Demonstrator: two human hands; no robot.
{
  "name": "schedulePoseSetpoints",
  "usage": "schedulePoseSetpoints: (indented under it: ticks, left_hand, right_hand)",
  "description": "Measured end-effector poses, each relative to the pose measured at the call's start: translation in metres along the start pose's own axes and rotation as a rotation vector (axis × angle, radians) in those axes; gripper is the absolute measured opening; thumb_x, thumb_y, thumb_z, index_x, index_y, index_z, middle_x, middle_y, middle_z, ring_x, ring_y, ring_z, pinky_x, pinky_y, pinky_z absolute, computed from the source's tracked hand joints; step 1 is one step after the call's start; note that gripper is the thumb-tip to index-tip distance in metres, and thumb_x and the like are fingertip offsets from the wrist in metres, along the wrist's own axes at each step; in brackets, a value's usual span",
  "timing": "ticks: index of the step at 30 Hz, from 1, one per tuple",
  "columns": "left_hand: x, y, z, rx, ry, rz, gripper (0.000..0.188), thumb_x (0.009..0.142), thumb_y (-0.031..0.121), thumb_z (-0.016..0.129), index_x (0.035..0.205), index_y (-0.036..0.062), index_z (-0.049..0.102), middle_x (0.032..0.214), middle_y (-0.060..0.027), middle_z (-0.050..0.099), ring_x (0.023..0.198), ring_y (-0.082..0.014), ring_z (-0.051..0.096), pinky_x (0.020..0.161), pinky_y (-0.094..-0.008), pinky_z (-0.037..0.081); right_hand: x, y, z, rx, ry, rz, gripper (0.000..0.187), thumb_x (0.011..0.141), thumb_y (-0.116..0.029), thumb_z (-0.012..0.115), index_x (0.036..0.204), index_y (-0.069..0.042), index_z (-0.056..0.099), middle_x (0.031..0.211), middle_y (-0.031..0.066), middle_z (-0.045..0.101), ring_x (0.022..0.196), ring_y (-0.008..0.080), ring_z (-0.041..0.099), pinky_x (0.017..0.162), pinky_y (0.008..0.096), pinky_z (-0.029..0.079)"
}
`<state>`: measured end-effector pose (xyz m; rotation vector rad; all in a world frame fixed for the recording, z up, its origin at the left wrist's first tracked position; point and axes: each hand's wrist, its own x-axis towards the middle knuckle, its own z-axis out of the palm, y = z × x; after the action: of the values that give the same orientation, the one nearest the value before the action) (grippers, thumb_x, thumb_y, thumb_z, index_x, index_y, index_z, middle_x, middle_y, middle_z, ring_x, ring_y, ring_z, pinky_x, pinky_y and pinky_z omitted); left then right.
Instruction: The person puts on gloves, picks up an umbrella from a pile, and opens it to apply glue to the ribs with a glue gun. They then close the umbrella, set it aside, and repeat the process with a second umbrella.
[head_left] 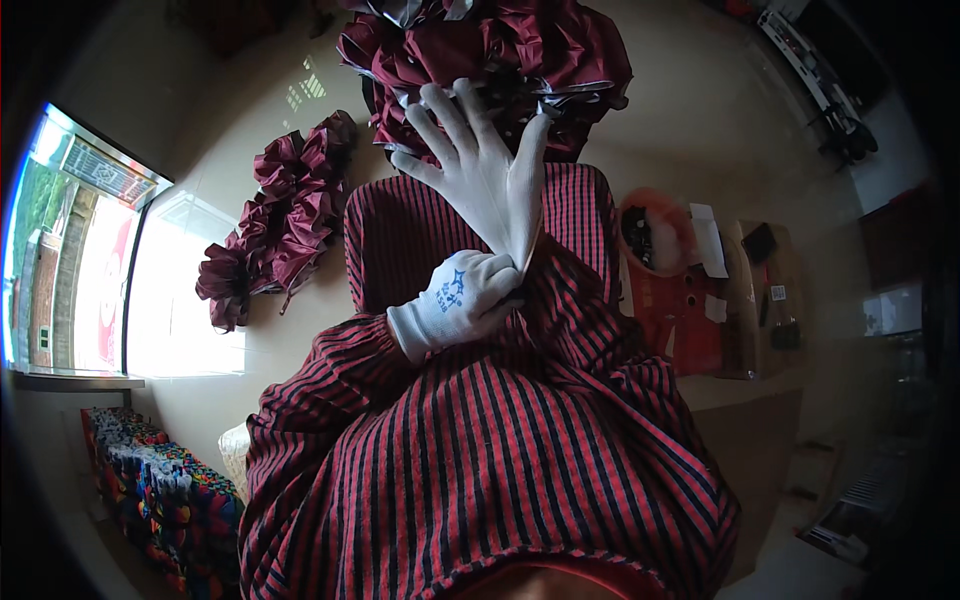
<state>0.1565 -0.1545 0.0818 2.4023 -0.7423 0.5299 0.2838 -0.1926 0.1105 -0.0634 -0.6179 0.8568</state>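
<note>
Both of my hands wear white knit gloves. My right hand is raised in front of me with its palm toward me, fingers and thumb spread apart, holding nothing. At its wrist, my left hand is closed, its fingers pinching the cuff of the right glove. Blue print shows on the back of the left glove. Beyond my fingertips lies a heap of maroon gathered fabric bundles with silvery undersides, like loosely folded umbrellas. A red-and-black striped garment covers my arms, body and lap.
More maroon bundles lie on the pale floor at left. At right stand a round pink tub with dark items inside, a red surface and a cardboard box. A colourful stack fills the lower left, below a bright doorway.
</note>
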Motion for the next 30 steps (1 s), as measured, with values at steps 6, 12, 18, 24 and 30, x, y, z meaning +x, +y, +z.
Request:
schedulePoseSetpoints:
  ticks: [6, 12, 18, 24, 30]
  left_hand:
    - [-0.045, -0.054, 0.023, -1.019, 0.163, -0.658, 0.025, 0.091, 0.011, 0.060, 0.112, -0.0017, 0.060, 0.100, -0.0059, 0.066, 0.092, -0.0131, 0.062, 0.086, -0.0280, 0.048]
    - [-0.059, -0.074, -0.007, -0.537, 0.180, -0.500, 0.024, 0.091, 0.011, 0.060, 0.113, 0.0038, 0.062, 0.108, -0.0091, 0.065, 0.099, -0.0208, 0.062, 0.087, -0.0344, 0.050]
    - [-0.061, -0.074, -0.025, -0.602, 0.087, -0.553, 0.026, 0.090, 0.009, 0.059, 0.116, 0.0028, 0.060, 0.115, -0.0102, 0.061, 0.102, -0.0203, 0.060, 0.088, -0.0334, 0.049]
    - [-0.061, -0.059, 0.041, -0.408, -0.211, -0.347, 0.029, 0.089, 0.006, 0.058, 0.118, 0.0017, 0.058, 0.122, -0.0114, 0.058, 0.105, -0.0197, 0.059, 0.089, -0.0323, 0.048]
    - [-0.058, -0.067, 0.094, -0.200, 0.200, -0.357, 0.042, 0.093, 0.021, 0.061, 0.129, 0.0024, 0.052, 0.134, -0.0109, 0.052, 0.125, -0.0230, 0.047, 0.109, -0.0332, 0.034]
  right_hand:
    - [0.008, -0.026, 0.031, 0.310, -0.076, 0.158, 0.107, 0.079, -0.084, 0.018, 0.144, 0.000, 0.032, 0.145, 0.0250, 0.038, 0.136, 0.0398, 0.035, 0.113, 0.0549, 0.028]
    - [0.000, 0.004, 0.047, 0.298, -0.312, 0.646, 0.125, 0.069, -0.091, 0.005, 0.143, 0.007, 0.031, 0.132, 0.0410, 0.042, 0.131, 0.0541, 0.034, 0.109, 0.0618, 0.024]
    - [0.000, 0.022, 0.039, 0.329, -0.700, 0.671, 0.122, 0.072, -0.091, 0.015, 0.143, 0.007, 0.033, 0.130, 0.0396, 0.045, 0.128, 0.0500, 0.040, 0.105, 0.0592, 0.032]
    - [-0.002, 0.028, 0.072, 0.323, -0.579, 0.748, 0.113, 0.075, -0.089, 0.021, 0.152, -0.006, 0.012, 0.143, 0.0357, 0.033, 0.134, 0.0476, 0.033, 0.106, 0.0601, 0.030]
    - [0.029, 0.005, 0.103, 0.424, -0.689, 0.610, 0.104, 0.079, -0.084, 0.028, 0.153, -0.012, 0.009, 0.151, 0.0299, 0.023, 0.139, 0.0451, 0.027, 0.108, 0.0614, 0.027]
